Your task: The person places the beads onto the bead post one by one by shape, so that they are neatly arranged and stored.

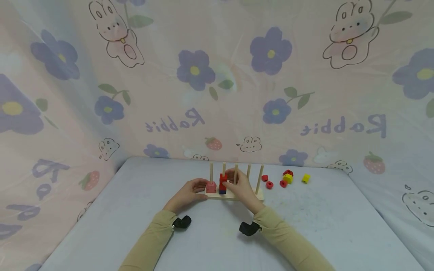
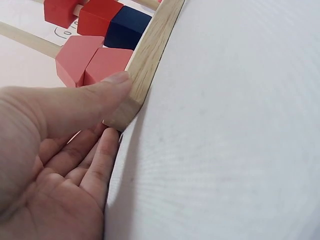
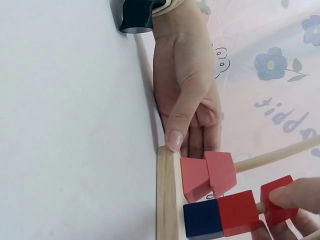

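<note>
A wooden peg stand (image 1: 234, 198) with a row of upright pegs is on the table. My left hand (image 1: 188, 194) grips its left end, thumb (image 2: 117, 80) on the front edge and fingers behind. On the leftmost peg sit two pink blocks (image 3: 206, 175). The second peg carries a dark blue block (image 3: 202, 219) at the bottom and a red block (image 3: 239, 212) on it. Higher on that peg, with a short stretch of peg showing below, is another red block (image 3: 278, 201). My right hand (image 1: 243, 189) pinches this upper one between thumb and fingers.
To the right of the stand lie several loose red blocks (image 1: 269, 184) and two yellow ones, one yellow block (image 1: 306, 178) farthest right. A patterned cloth (image 1: 234, 94) hangs behind the white table (image 1: 325, 226). Each wrist wears a black camera (image 1: 249, 229).
</note>
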A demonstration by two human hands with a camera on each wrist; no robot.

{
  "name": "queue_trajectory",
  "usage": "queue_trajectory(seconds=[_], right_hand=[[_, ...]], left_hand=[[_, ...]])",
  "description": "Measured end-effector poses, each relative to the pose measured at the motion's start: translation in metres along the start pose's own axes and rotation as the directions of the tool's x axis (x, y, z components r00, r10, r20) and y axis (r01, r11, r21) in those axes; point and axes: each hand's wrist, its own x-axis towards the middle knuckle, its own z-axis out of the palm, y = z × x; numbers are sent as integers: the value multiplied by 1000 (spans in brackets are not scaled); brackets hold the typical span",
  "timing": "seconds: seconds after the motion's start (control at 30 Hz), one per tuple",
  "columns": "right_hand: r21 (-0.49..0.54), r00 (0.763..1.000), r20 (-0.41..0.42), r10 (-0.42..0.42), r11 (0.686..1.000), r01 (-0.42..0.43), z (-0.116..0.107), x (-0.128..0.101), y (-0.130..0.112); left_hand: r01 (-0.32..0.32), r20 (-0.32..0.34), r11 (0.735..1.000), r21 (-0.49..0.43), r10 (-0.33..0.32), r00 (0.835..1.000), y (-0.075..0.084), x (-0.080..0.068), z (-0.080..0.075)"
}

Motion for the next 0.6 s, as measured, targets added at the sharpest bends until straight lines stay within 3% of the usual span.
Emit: queue_trajectory(seconds=[0.17,0.33,0.47,0.6], right_hand=[[9,1000,5,12,1000,-12,1,-4,1],[64,1000,29,-1,998,-1,-1,-13,-14],[50,999,52,-10,999,7,-4,-21,-25],[49,998,69,-12,999,9,-9,-26,-25]], left_hand=[[-7,5,1000,16,7,1000,1,0,0],[-15,17,1000,20,14,1000,0,1,-1],[-33,20,999,37,32,999,-2,0,-1],[-11,13,998,63,10,1000,-1,-1,0]])
